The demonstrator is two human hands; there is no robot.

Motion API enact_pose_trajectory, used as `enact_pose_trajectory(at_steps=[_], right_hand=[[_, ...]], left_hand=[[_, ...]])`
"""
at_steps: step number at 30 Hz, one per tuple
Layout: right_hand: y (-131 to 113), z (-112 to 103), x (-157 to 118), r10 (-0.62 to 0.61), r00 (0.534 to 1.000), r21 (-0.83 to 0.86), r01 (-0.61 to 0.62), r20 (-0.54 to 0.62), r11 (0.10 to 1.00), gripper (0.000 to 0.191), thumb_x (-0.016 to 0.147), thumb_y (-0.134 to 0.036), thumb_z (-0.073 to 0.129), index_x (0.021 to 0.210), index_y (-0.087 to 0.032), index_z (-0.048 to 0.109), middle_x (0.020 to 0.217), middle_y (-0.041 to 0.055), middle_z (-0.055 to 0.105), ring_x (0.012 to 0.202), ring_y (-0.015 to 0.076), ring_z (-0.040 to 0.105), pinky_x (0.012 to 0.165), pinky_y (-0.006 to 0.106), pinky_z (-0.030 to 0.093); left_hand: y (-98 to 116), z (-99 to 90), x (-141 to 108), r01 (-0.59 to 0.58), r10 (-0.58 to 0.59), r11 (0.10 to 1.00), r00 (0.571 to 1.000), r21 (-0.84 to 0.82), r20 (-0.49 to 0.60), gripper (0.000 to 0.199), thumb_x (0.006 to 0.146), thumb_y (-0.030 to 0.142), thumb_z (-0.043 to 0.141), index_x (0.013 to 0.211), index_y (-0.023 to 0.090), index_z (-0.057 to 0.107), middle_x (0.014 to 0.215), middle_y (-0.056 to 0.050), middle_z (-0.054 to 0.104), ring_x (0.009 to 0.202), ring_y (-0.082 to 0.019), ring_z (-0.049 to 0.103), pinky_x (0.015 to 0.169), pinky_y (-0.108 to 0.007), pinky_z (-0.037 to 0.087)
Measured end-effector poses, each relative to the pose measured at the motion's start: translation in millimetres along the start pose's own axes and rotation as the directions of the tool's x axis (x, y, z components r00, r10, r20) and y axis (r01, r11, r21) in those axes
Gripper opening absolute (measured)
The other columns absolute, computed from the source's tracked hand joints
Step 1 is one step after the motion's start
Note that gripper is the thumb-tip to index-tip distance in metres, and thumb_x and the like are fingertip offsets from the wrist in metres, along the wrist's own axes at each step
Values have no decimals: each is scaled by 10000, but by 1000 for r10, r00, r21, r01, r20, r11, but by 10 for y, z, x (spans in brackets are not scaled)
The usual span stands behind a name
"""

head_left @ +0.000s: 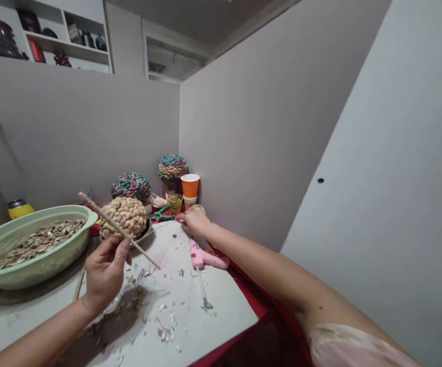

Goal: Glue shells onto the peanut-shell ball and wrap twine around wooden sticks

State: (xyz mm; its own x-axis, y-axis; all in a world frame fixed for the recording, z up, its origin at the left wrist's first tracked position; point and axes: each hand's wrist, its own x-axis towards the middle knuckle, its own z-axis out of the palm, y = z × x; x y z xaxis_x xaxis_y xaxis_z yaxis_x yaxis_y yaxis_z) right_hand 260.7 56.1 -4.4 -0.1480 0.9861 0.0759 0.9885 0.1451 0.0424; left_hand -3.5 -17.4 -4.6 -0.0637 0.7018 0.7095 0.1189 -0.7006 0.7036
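My left hand (108, 272) pinches a thin stick (108, 218) whose upper part looks wrapped in twine; its bare lower end slants down to the right above the table. Behind the stick, a ball covered in pale shells (126, 216) rests in a dark dish. At the back right of the table my right hand (195, 223) has its fingers curled together beside green-handled pliers (163, 214). A roll of twine (198, 208) is partly hidden behind that hand. What its fingertips hold is too small to make out. Closer in lies a pink glue gun (203, 257) with a glue stick in it.
A green basin (33, 272) of shells stands at left, with a yellow-bodied jar (20, 209) behind. Two multicoloured balls (131, 186) and an orange paper cup (190, 186) stand at the back. Shell fragments (165, 334) litter the white board. Grey partitions (251, 127) enclose the table.
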Motion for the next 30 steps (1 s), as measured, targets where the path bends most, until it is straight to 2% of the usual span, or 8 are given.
enact_pose_trajectory(at_steps=[4,8,14,22,23,24,26,30], right_hand=[[100,148,300,45,999,-54,-44,7,998,318,928,-304,582,1198,-137,568,1201,109,588,1011,228,614,849,421,527],[235,305,541,67,997,-19,-67,39,998,334,920,-303,595,1197,-121,567,1195,119,588,1008,231,615,845,414,528],[391,350,757,65,994,58,-71,91,996,276,941,-308,558,1184,-181,581,1213,86,586,1012,220,611,849,407,528],[345,322,807,76,981,-41,-70,180,997,253,935,-296,572,1166,-196,594,1212,89,588,1024,214,608,852,381,524],[325,314,803,79,980,-51,-71,183,996,223,941,-299,560,1148,-230,606,1212,74,591,1025,210,606,852,365,523],[302,306,801,73,979,-56,-63,188,996,297,931,-303,576,1192,-160,571,1195,91,592,1004,222,616,838,416,532],[248,287,796,67,981,-67,-55,183,996,285,932,-304,576,1187,-176,577,1193,87,595,1009,219,615,842,403,529],[102,204,751,62,980,-102,-44,188,994,224,940,-303,563,1100,-155,616,1094,73,639,959,202,634,839,402,528]], left_hand=[[-73,-5,-41,-13,12,999,1000,30,13,105,802,262,641,731,186,660,504,32,555,471,-128,496,471,-230,428],[-137,0,-59,-2,1,999,1000,51,24,97,794,237,640,708,195,661,498,32,559,437,-121,499,438,-216,429],[-289,9,-40,81,-85,994,995,68,54,88,802,249,635,741,198,672,511,32,555,439,-118,486,433,-207,417],[-509,74,-147,180,-179,984,979,-2,98,163,855,275,583,732,193,649,601,6,577,534,-134,491,503,-223,395],[-526,84,-177,167,-166,986,980,-3,113,165,864,267,568,739,191,645,621,-1,586,566,-141,505,528,-229,402],[-539,93,-210,148,-149,989,982,20,113,178,865,260,562,721,188,637,630,-7,591,590,-148,516,551,-236,411],[-561,110,-273,108,-116,992,987,72,114,189,856,244,558,692,182,630,627,-13,599,600,-151,522,577,-246,419],[-597,142,-348,23,-40,993,989,114,143,203,837,263,558,661,180,618,587,-17,591,555,-146,508,538,-248,399]])
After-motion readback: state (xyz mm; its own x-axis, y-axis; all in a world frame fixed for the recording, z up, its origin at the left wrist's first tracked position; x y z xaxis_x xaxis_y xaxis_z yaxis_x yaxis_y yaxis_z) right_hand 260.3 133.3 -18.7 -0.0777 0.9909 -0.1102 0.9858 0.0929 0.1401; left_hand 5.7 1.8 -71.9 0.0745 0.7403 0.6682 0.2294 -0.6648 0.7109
